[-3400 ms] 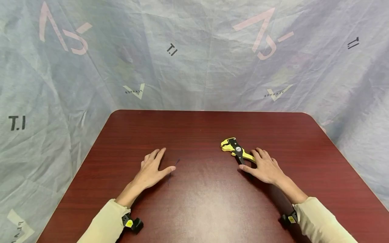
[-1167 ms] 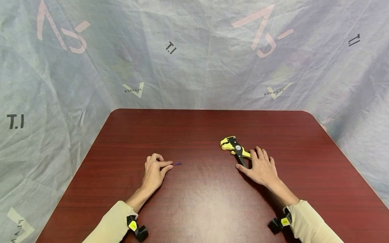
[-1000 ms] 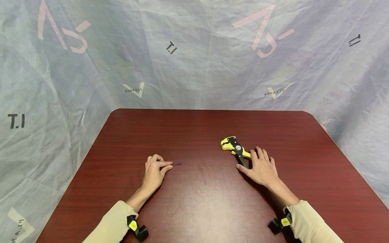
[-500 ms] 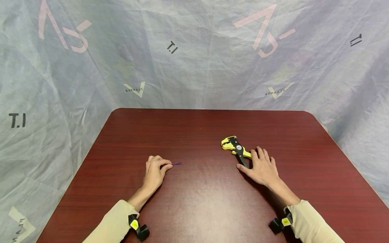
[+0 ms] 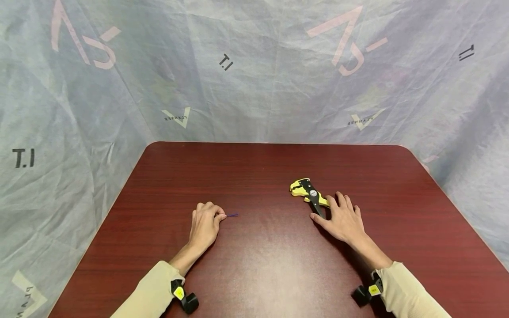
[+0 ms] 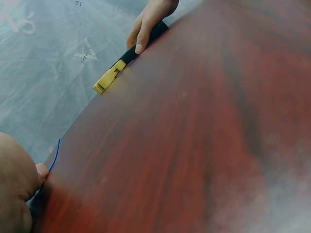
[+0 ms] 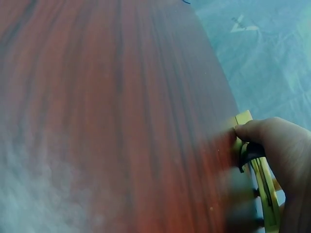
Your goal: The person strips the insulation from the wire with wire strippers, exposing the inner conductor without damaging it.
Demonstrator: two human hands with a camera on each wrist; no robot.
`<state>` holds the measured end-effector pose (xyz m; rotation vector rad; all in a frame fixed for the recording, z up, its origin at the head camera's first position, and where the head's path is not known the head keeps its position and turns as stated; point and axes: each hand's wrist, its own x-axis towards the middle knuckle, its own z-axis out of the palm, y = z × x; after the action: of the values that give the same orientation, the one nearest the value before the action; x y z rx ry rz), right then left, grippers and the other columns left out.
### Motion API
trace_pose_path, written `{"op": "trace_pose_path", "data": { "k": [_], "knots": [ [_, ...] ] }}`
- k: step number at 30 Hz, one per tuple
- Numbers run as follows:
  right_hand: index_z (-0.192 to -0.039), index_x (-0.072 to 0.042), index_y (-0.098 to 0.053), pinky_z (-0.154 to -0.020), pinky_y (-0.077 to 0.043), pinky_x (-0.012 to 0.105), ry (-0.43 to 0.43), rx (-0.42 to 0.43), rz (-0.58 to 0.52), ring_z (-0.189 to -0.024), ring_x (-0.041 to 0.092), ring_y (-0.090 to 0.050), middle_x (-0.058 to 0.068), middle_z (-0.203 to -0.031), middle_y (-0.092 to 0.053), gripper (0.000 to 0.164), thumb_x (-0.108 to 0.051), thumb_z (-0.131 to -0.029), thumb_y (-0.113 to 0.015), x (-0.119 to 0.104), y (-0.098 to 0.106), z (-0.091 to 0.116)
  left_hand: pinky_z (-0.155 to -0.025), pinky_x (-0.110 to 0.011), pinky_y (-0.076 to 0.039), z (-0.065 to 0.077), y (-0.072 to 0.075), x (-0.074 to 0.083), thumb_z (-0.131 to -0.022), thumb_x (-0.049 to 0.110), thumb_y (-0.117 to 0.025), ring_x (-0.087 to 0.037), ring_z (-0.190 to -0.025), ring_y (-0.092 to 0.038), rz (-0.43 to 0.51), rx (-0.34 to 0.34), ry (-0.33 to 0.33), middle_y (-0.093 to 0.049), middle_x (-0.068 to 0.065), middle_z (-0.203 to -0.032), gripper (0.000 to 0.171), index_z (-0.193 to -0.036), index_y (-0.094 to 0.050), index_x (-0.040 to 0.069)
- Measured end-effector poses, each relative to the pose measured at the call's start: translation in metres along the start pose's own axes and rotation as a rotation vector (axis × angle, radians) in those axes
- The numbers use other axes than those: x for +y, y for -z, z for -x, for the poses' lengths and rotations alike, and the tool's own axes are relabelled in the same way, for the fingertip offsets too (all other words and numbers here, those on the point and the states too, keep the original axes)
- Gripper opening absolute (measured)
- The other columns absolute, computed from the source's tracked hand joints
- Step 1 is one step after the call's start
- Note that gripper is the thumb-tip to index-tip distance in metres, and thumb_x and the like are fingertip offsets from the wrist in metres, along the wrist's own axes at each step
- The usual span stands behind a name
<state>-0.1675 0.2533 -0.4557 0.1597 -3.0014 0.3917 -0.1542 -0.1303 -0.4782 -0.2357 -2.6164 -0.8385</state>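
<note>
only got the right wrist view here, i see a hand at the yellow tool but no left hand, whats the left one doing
Observer: The left hand is pinching a thin blue wire.
Operator: ok thx, and the tool, anything on its upper face i cant see from here
Observer: Yes, the head view shows a round, pale disc on its black part.
</note>
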Motion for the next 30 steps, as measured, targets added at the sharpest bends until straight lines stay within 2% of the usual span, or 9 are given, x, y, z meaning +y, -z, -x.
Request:
{"op": "trace_pose_path", "data": {
  "k": [11,23,30],
  "knots": [
    [-0.137,-0.008,-0.052,-0.096,-0.035,0.072,-0.031,0.018,-0.017,-0.135,0.046,-0.040,0.030,-0.146,-0.043,0.071,-0.057,-0.087,-0.064,-0.003,0.000,-0.003,-0.072,-0.038,-0.035,-0.001,0.000,0.000,-0.084,0.017,-0.073,-0.027,-0.084,-0.052,-0.077,-0.037,-0.020,-0.063,-0.006,-0.080,0.010,-0.081,-0.067,0.011],
    [-0.128,-0.009,-0.058,-0.096,-0.035,0.072,-0.067,0.015,-0.081,-0.134,0.044,-0.042,0.026,-0.143,-0.047,0.064,-0.050,-0.081,-0.073,-0.004,0.003,-0.007,-0.073,-0.039,-0.035,0.001,-0.002,-0.001,-0.086,0.018,-0.070,-0.027,-0.085,-0.051,-0.101,-0.061,-0.038,-0.060,-0.004,-0.081,0.011,-0.081,-0.063,0.011],
    [-0.119,-0.002,-0.062,-0.090,-0.043,0.066,-0.066,-0.015,-0.110,-0.125,0.048,-0.048,0.027,-0.135,-0.052,0.064,-0.047,-0.075,-0.077,-0.008,0.010,-0.014,-0.073,-0.038,-0.034,0.002,-0.002,-0.002,-0.087,0.017,-0.069,-0.026,-0.084,-0.050,-0.104,-0.068,-0.042,-0.059,-0.004,-0.082,0.010,-0.082,-0.062,0.011]
  ]
}}
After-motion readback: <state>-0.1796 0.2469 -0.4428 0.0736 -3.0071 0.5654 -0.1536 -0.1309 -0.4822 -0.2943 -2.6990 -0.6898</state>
